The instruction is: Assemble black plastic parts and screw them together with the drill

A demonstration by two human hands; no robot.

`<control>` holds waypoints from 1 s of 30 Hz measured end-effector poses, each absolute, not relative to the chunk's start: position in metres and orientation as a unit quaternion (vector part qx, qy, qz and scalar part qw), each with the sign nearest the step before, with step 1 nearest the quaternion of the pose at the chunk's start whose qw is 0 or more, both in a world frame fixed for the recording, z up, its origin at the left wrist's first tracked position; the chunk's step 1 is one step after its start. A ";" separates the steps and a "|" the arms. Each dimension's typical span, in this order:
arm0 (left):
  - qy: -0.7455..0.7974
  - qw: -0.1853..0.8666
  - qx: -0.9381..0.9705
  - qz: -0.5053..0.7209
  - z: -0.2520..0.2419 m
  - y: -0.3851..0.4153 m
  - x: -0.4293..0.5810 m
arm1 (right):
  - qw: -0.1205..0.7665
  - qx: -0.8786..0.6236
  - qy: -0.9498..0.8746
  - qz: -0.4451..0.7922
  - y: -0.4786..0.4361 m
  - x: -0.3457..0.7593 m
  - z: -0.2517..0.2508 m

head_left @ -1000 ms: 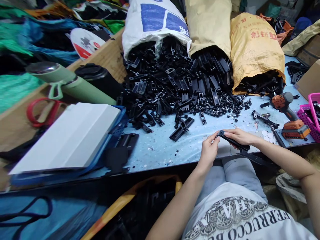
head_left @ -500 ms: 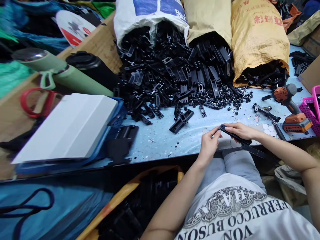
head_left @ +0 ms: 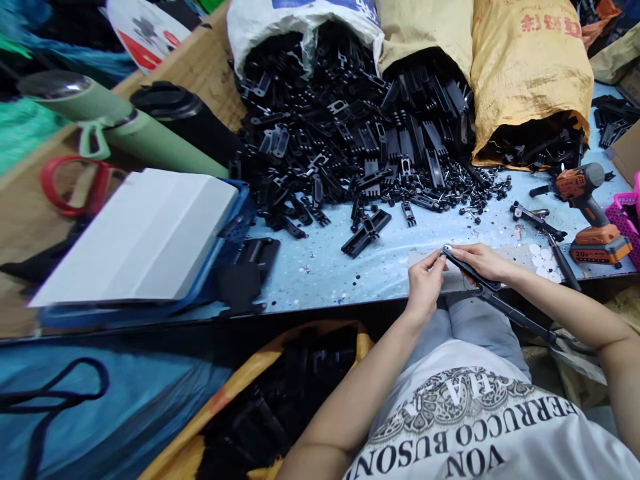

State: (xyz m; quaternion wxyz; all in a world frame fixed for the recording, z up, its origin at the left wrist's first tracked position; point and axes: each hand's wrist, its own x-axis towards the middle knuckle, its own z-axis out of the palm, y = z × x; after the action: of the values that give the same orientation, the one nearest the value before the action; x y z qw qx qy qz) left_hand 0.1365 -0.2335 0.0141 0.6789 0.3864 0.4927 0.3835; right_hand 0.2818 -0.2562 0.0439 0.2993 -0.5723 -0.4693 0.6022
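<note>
A black jointed plastic part is held between my two hands over the table's front edge. My right hand grips its narrow body from above, while a long dark arm of it sticks out down to the right. At its left end my left hand pinches the tip between thumb and fingers. A pale round spot shows on that tip; whether it is a screw or a sticker I cannot tell. Behind my hands lies a crossed pair of black plastic pieces on the blue table top.
Black plastic parts and small screws spill from sacks at the back. An orange cordless drill, a dark-handled tool and white discs are at right. Left are a white box and a green bottle.
The part's long arm now reaches farther out to the lower right. A pale spot now shows at its tip. Both hands keep their grip, and the view has shifted slightly.
</note>
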 end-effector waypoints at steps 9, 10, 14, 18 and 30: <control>0.503 0.673 0.350 0.414 -0.002 -0.240 0.153 | 0.355 -0.605 -0.422 0.574 -0.263 0.273 0.029; 0.502 0.670 0.352 0.419 -0.003 -0.239 0.155 | 0.367 -0.605 -0.422 0.566 -0.263 0.271 0.028; 0.490 0.630 0.392 0.457 -0.005 -0.237 0.160 | 0.409 -0.610 -0.425 0.530 -0.267 0.262 0.025; 0.476 0.553 0.484 0.484 -0.005 -0.239 0.155 | 0.418 -0.631 -0.455 0.469 -0.272 0.256 0.025; 0.306 0.335 0.614 0.645 0.045 -0.248 0.146 | 0.451 -0.556 -0.688 0.120 -0.296 0.252 0.064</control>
State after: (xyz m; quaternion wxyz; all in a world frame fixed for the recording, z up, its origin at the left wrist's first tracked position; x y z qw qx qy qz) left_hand 0.1465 -0.2477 0.0447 0.3351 0.6145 0.3061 0.6453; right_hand 0.2522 -0.2957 0.0643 0.4509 -0.5556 -0.6883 0.1196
